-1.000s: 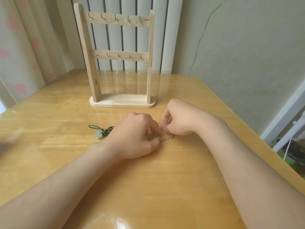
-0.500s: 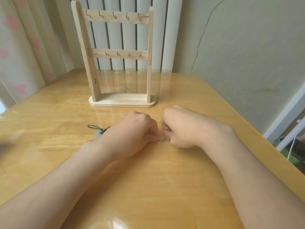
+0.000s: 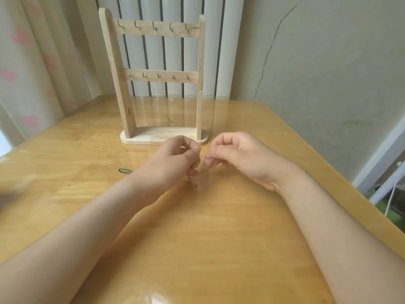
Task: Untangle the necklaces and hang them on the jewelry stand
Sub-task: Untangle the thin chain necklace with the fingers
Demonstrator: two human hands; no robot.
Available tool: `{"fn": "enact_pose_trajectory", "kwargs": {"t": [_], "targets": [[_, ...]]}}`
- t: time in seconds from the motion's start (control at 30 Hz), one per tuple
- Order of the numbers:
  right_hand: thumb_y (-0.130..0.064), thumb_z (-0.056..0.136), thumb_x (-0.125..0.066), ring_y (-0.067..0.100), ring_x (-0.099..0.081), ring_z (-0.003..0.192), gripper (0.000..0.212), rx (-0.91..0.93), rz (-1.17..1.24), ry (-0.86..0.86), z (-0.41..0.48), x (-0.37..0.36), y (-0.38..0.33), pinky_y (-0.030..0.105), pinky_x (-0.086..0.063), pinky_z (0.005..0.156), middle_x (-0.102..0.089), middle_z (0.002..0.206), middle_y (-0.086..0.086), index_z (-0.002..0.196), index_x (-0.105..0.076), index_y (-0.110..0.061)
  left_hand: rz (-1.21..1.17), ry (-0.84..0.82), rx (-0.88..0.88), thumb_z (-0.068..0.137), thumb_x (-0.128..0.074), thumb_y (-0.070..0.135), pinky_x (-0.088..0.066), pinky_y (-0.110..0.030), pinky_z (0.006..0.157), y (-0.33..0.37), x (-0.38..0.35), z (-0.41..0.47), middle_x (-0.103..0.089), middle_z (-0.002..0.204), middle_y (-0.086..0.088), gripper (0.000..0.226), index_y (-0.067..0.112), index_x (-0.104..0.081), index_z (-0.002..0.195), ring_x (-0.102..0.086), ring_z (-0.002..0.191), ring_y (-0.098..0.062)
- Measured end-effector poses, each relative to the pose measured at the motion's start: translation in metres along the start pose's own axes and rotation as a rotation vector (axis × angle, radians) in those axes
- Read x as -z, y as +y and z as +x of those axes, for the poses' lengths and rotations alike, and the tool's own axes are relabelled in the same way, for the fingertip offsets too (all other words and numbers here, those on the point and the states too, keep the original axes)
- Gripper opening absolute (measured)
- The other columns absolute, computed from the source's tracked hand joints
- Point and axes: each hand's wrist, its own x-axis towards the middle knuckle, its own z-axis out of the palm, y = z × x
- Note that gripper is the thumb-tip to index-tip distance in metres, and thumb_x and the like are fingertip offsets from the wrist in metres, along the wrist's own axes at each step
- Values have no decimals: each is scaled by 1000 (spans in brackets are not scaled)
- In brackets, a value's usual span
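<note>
A thin chain (image 3: 206, 158) is pinched by curled fingers of the left hand (image 3: 175, 160) and the right hand (image 3: 237, 153) above the worktop (image 3: 197, 238), apparently so tangles can be teased apart.

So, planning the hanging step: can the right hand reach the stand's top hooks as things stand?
Probably yes. The jewelry stand sits just behind the right hand, nothing lies between, and its top hooks look bare. But that hand pinches a thin chain that the left hand also holds.
</note>
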Motion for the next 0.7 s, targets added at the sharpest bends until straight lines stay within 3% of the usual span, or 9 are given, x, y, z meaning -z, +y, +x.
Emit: {"fn": "enact_pose_trajectory", "kwargs": {"t": [0.07,0.13,0.2,0.33,0.5,0.7], "targets": [[-9,102,-58,16,-69,87,13,-5,73,4,1,1,1,34,-48,82,-73,78,3,93,-65,-14,-11,14,23,109,-50,10,-49,-35,70,2,0,1,-50,73,2,16,13,-64,102,-45,63,-13],[-12,104,-57,19,-70,87,15,-10,94,19,2,1,2,36,-47,82,-62,68,0,93,-66,-15,29,22,22,107,-52,12,-39,-32,67,3,1,1,-50,73,5,19,16,-69,99,-42,62,-11],[-16,105,-59,17,-69,84,14,-21,75,36,3,0,3,34,-48,80,-53,64,-3,95,-69,-15,53,36,9,106,-57,17,-38,-28,64,7,0,-3,-53,73,9,16,18,-71,98,-42,63,-13],[-17,105,-58,16,-63,76,19,-36,73,44,3,-2,1,32,-47,76,-49,62,-4,91,-70,-16,52,55,-4,106,-64,23,-28,-11,39,11,-1,-6,-50,70,5,12,17,-72,99,-41,57,-8],[-15,106,-54,20,-63,71,19,-60,130,20,2,-3,-3,37,-46,77,-49,65,2,92,-66,-11,-11,33,-58,103,-66,24,-34,-30,63,10,3,-4,-50,71,4,16,16,-74,91,-39,62,-13],[-9,102,-55,24,-66,72,13,-46,181,25,2,-4,-4,37,-46,72,-65,76,10,93,-64,-6,-51,21,-59,101,-66,21,-34,-27,58,10,5,-4,-66,73,-3,18,4,-71,99,-40,58,-16]]}}
